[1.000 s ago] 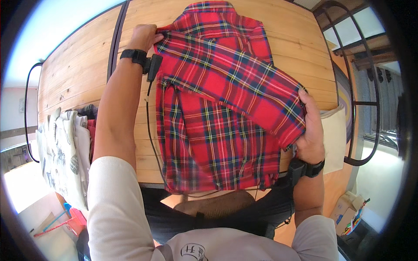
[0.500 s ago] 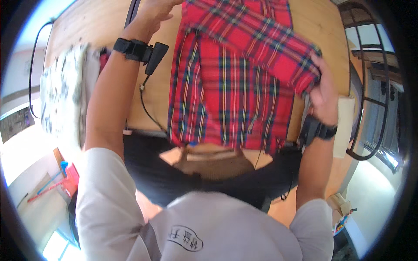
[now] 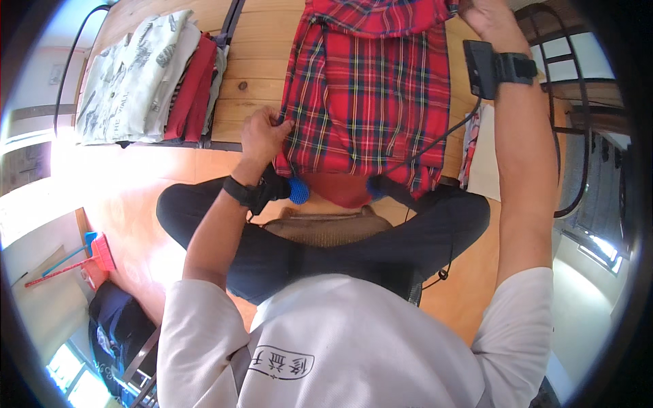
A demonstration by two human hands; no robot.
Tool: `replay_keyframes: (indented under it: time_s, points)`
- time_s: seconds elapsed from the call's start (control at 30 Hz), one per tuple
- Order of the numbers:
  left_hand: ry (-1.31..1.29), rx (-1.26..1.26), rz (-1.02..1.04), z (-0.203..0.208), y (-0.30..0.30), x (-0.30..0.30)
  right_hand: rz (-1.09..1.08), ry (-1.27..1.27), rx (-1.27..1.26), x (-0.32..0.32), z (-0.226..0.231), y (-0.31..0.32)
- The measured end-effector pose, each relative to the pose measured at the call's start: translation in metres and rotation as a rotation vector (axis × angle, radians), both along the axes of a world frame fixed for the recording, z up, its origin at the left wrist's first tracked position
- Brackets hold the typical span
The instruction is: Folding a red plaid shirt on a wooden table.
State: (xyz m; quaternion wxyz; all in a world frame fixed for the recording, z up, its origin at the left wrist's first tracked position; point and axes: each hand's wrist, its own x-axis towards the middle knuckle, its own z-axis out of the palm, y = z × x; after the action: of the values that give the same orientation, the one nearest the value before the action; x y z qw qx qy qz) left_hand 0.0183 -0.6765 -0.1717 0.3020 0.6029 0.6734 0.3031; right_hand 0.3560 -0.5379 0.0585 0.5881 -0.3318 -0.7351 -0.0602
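Observation:
A red plaid shirt lies partly folded on the wooden table, its near hem hanging at the table's front edge. Across its far end a plaid fold bulges up and runs out of the picture. My left hand pinches the shirt's left side near the hem, thumb and fingers together. At the far right corner is my right hand, its fingers curled at the cloth's edge and partly cut off by the top of the picture. Each wrist wears a black strapped device; a cable from the right one crosses the shirt.
Folded clothes stand in a stack on the left, white print outermost, red behind. A cream flat item lies at the right edge. A black metal frame borders that side. My crossed legs are below the table's front edge.
My left hand has come from the far left down to the shirt's near left side. My right hand has moved away to the far right corner. The diagonal plaid strip now lies further away.

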Motion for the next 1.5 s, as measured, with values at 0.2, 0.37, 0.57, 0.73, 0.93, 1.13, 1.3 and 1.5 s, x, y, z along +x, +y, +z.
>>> replay_keyframes:
  time_s: [0.2, 0.37, 0.57, 0.73, 0.93, 1.13, 1.3, 1.5]
  points:
    - [-0.326, 0.131, 0.113, 0.017, -0.037, 0.009, 0.456, 0.634, -0.969, -0.004, 0.040, 0.009]
    - [-0.083, 0.369, 0.019, 0.037, -0.046, 0.004, 0.483, 0.517, -0.872, -0.012, 0.051, 0.019]
    - [0.134, 0.490, -0.161, 0.044, -0.055, 0.004, 0.444, 0.657, -0.831, 0.002, 0.047, 0.051]
    - [0.144, 0.431, -0.341, 0.041, -0.063, 0.033, 0.471, 0.654, -0.798, 0.063, 0.066, 0.063]
    - [0.282, 0.178, -0.416, 0.041, -0.072, 0.018, 0.168, 0.750, -0.826, 0.021, 0.073, 0.043]
    - [0.017, 0.095, -0.471, 0.035, -0.051, 0.020, 0.198, 0.611, -0.840, 0.067, 0.062, 0.056]
    - [-0.573, -0.282, -0.439, 0.020, -0.050, 0.016, 0.064, 0.734, -0.873, 0.038, 0.041, 0.053]
    - [0.123, 0.131, -0.567, 0.019, -0.068, 0.018, 0.060, 0.713, -0.833, 0.024, 0.034, 0.051]
